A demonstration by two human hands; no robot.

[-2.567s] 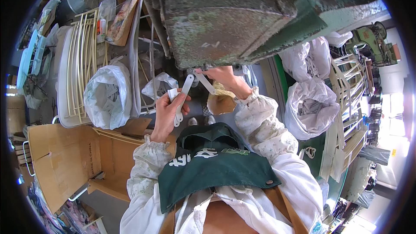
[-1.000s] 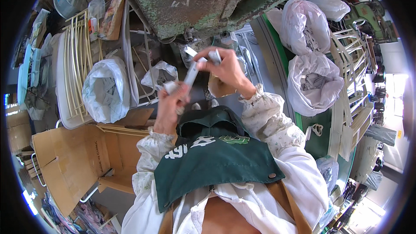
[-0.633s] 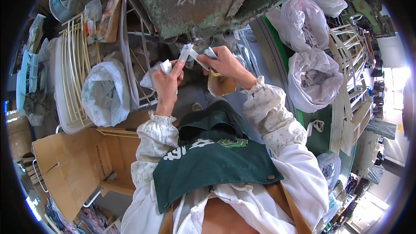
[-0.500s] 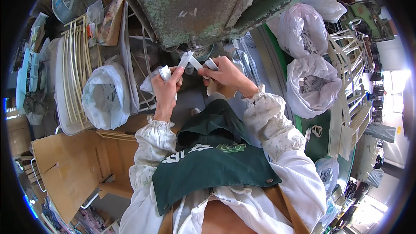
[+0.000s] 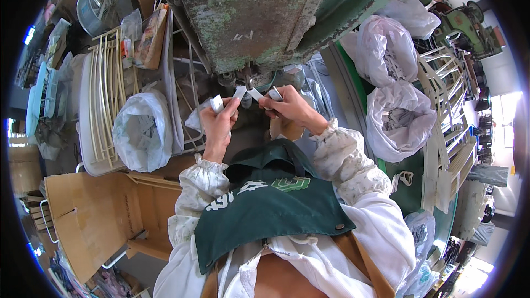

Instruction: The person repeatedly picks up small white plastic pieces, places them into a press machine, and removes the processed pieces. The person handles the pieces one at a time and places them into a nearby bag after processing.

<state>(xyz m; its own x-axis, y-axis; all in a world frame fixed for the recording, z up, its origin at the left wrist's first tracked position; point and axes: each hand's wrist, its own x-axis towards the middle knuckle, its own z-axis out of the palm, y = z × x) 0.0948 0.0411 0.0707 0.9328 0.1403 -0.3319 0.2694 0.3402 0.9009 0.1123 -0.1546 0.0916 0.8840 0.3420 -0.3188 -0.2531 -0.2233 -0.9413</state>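
Left hand (image 5: 217, 123) and right hand (image 5: 294, 108) angle inward, fingers (image 5: 230, 106) pinched on white strips (image 5: 255, 94) whose tips possibly touch.

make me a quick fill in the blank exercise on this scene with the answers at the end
The left hand and the right hand hold flat strips coloured ____. The apron is dark ____. The open box at lower left is made of ____. The round fan is in the picture's upper ____ part.

Missing words: white; green; cardboard; left.
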